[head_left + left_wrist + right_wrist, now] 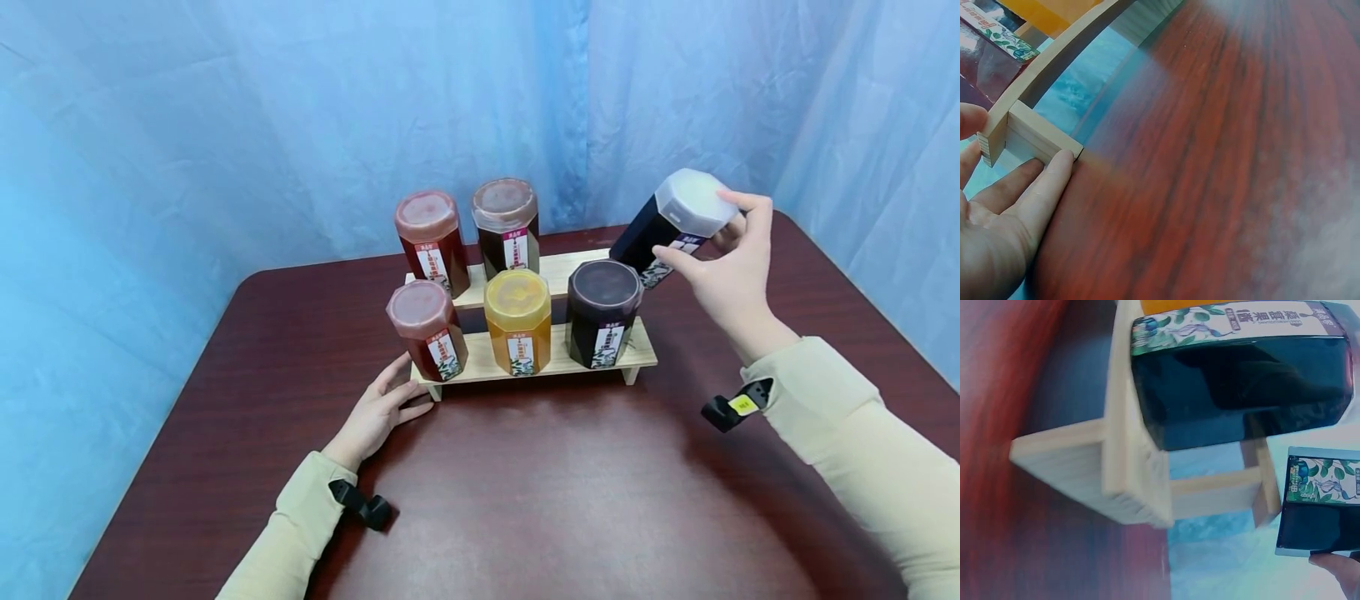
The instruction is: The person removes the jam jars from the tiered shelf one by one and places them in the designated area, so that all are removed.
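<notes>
My right hand (pixel 738 271) pinches an eight-sided jar of dark contents (pixel 647 237) with a whitish lid, thumb on one side and fingers on the other. The jar leans over at the right end of the back tier; in the right wrist view this dark jar (pixel 1322 526) appears apart from the rack. At the left end of the two-tier wooden rack (pixel 480 360), my left hand (pixel 381 408) rests with fairly straight fingers. In the left wrist view, fingertips (pixel 1060 164) touch the rack's leg (pixel 1041 128).
On the front tier stand a red jar (pixel 426 321), a yellow jar (pixel 517 321) and a dark jar (pixel 602 312). Behind them are another red jar (pixel 431 229) and a brownish-lidded dark jar (pixel 507 221). The rack stands on a dark red table (pixel 525 475) before blue curtains (pixel 337 125).
</notes>
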A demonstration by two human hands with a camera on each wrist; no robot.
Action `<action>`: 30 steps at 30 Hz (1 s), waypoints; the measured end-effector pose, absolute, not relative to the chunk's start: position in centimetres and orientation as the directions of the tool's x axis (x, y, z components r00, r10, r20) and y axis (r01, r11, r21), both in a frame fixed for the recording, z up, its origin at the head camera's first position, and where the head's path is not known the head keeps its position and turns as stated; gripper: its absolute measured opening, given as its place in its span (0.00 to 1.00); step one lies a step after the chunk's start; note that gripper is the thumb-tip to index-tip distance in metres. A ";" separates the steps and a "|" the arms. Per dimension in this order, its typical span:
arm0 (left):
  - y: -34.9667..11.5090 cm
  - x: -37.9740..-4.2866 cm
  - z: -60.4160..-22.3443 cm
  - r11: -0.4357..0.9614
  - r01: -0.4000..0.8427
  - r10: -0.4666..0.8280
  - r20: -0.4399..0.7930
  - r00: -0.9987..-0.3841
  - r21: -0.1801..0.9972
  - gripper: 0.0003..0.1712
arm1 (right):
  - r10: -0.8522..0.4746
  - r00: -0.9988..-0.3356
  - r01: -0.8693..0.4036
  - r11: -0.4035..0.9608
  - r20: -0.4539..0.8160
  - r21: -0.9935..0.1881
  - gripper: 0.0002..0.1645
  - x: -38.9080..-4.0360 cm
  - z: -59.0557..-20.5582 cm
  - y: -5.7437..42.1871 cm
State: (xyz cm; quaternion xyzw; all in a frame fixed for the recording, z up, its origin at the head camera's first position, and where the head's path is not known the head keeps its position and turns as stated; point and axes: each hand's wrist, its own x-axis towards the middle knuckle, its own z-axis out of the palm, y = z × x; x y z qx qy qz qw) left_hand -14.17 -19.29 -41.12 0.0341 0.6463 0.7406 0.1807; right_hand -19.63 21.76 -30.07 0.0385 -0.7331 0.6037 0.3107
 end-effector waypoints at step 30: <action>-19.3 -14.1 -41.2 -0.119 -0.222 0.306 -0.176 -0.936 0.968 0.35 | 0.338 -0.858 -0.249 0.383 0.386 -0.889 0.47 -16.8 -33.8 29.0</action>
